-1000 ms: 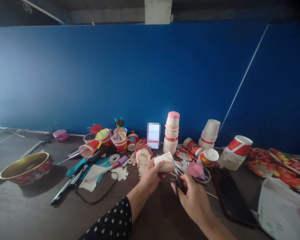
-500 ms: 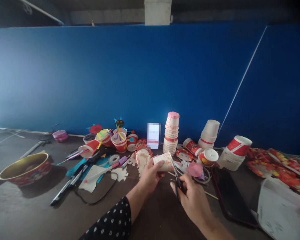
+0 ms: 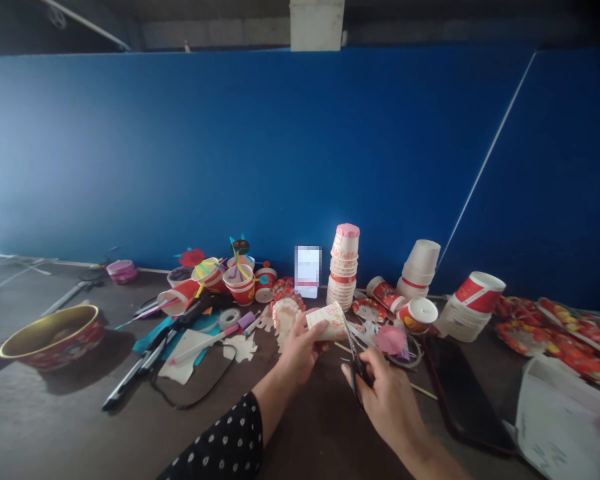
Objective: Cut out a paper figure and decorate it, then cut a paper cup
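My left hand (image 3: 303,347) is closed around a white paper cup (image 3: 325,323) with red print, lying on its side with its right end toward the blades. In my right hand (image 3: 383,390) is a pair of black-handled scissors (image 3: 353,353), my fingers in the loops. The blades point up and left, against the cup's right edge. Whether they are cutting through the paper I cannot tell. Right of the blades lies a pink paper disc (image 3: 391,340). Behind the cup stands a tall stack of paper cups (image 3: 343,270) with a pink top.
A phone-like lit screen (image 3: 308,270) leans at the wall. Decorated cups (image 3: 240,285), a tape roll (image 3: 229,319) and paper scraps (image 3: 240,348) lie left. A gold-rimmed bowl (image 3: 50,337) sits far left. On the right are more cup stacks (image 3: 473,307) and a dark tablet (image 3: 465,393).
Very little differs. The scissor blades and the cup's right edge have shifted slightly against each other, and the view has moved a touch.
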`<action>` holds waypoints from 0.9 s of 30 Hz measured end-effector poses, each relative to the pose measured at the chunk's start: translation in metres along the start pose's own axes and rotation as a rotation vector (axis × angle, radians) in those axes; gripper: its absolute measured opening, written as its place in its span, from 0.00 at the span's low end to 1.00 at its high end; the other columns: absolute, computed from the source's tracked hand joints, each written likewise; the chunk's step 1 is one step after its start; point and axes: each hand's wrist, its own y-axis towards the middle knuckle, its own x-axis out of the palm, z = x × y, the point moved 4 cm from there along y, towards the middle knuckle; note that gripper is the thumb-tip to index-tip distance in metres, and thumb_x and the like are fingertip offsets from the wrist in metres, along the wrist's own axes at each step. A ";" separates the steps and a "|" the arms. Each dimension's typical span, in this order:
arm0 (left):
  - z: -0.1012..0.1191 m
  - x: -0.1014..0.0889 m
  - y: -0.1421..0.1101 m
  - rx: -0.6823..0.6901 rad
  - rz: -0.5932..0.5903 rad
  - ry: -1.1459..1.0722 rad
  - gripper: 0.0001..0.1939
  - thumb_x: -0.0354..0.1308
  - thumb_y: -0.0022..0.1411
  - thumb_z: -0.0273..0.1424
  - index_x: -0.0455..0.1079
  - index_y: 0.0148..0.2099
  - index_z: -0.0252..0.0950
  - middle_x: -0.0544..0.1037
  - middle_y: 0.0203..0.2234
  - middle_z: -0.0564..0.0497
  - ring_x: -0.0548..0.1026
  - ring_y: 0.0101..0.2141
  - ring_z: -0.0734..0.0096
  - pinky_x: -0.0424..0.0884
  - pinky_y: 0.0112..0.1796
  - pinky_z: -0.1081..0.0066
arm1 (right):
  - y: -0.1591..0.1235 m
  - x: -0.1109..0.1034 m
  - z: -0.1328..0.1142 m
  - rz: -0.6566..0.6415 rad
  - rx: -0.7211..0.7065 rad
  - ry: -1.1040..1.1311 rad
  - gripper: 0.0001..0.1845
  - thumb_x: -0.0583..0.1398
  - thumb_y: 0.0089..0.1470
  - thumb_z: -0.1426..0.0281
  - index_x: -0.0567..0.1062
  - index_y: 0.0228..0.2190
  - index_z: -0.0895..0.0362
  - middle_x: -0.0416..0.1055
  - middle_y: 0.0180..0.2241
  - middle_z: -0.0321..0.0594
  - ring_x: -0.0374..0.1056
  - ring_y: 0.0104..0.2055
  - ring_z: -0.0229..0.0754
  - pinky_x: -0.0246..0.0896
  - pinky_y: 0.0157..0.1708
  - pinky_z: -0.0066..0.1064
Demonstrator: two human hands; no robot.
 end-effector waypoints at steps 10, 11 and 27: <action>0.004 -0.002 0.002 0.043 -0.011 -0.016 0.29 0.66 0.42 0.33 0.62 0.46 0.35 0.72 0.32 0.50 0.70 0.26 0.74 0.61 0.23 0.76 | -0.001 0.002 0.002 -0.001 0.030 0.017 0.07 0.55 0.54 0.63 0.65 0.28 0.54 0.68 0.15 0.31 0.66 0.16 0.40 0.54 0.17 0.27; 0.005 -0.002 0.002 0.045 -0.024 -0.015 0.29 0.66 0.42 0.33 0.62 0.47 0.35 0.72 0.32 0.50 0.70 0.27 0.74 0.61 0.23 0.76 | -0.001 0.002 0.003 -0.003 0.036 0.016 0.07 0.55 0.53 0.63 0.65 0.28 0.54 0.68 0.15 0.31 0.66 0.16 0.40 0.54 0.17 0.27; -0.005 0.002 -0.004 -0.016 -0.065 -0.009 0.24 0.64 0.45 0.33 0.62 0.45 0.36 0.71 0.30 0.52 0.69 0.25 0.76 0.59 0.21 0.76 | -0.001 0.001 0.007 0.009 0.066 0.003 0.08 0.56 0.52 0.62 0.66 0.29 0.54 0.71 0.18 0.34 0.68 0.19 0.41 0.55 0.19 0.27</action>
